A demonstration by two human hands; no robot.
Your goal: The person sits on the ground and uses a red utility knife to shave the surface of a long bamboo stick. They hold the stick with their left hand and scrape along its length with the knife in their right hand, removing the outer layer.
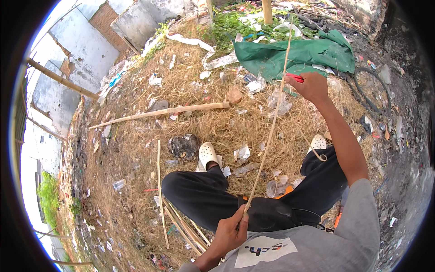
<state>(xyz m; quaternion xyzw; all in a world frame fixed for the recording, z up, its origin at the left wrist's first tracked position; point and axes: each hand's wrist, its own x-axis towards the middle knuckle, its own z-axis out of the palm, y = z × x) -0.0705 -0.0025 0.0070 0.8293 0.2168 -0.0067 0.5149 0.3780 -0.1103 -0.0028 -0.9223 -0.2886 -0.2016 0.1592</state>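
A long, thin bamboo strip point(266, 149) runs from my lap up and away in front of me, slightly tilted to the right. Close to my body, my left hand point(232, 230) is closed around its near end. Farther out, my right hand point(312, 86), arm stretched, grips a red-handled tool point(294, 78) that meets the strip; its blade is too small to make out. A narrow shaving point(309, 140) hangs beside the strip, curled at its lower end near my right shoe point(318, 143). Several split bamboo strips point(183, 226) lie on the ground left of my lap.
A split bamboo length point(167, 113) lies across the dry grass, with a thinner stick point(161, 190) nearer. A dark lump point(184, 146) sits by my left shoe point(208, 154). Beyond the right hand spreads a green tarp point(294, 54). Litter dots the ground; broken walls point(84, 45) stand at left.
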